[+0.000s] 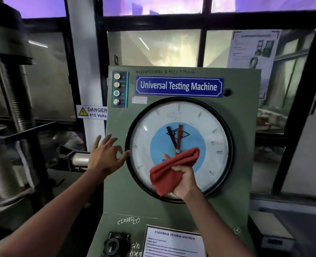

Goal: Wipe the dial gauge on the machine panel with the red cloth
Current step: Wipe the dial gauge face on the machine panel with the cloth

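The dial gauge [205, 127] is a large round white face with a black rim, a blue centre and a black and a red pointer, set in the green machine panel [120, 182]. My right hand [184, 179] grips the bunched red cloth [169, 168] in front of the gauge's lower middle, just below the pointer hub. Whether the cloth touches the glass is unclear. My left hand [105, 154] is spread open on the panel, its fingertips at the gauge's left rim.
A blue "Universal Testing Machine" plate [178, 86] and several round lamps [116, 89] sit above the gauge. A "Danger 415 Volts" sign [91, 112] hangs left of the panel. A black knob [114, 244] and a printed sheet [173, 243] are below. Steel columns [19, 101] stand left.
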The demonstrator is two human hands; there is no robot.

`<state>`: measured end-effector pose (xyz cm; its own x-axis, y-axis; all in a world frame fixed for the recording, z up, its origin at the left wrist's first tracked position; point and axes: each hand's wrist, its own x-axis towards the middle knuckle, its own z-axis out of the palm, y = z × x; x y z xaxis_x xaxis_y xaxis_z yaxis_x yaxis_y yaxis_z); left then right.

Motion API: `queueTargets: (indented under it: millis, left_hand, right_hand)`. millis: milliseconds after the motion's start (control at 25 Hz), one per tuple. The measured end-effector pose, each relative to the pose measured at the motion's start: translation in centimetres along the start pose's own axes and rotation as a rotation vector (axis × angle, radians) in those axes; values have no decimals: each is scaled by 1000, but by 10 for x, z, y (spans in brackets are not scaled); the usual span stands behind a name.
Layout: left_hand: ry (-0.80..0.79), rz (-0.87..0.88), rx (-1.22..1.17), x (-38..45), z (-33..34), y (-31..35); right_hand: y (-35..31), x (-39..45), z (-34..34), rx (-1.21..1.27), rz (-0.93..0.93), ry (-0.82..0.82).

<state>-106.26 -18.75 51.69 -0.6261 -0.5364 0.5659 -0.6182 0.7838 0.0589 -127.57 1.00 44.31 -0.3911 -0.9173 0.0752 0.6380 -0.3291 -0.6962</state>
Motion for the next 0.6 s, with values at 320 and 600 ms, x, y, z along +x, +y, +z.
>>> queueTargets:
  millis: [320, 600]
  left_hand:
    - [-4, 96, -64, 75, 21, -3]
    - [49, 166, -132, 144, 35, 5]
  right_hand:
    - [-40, 32, -5, -192, -47, 290]
    - [-79, 51, 7, -119, -226, 271]
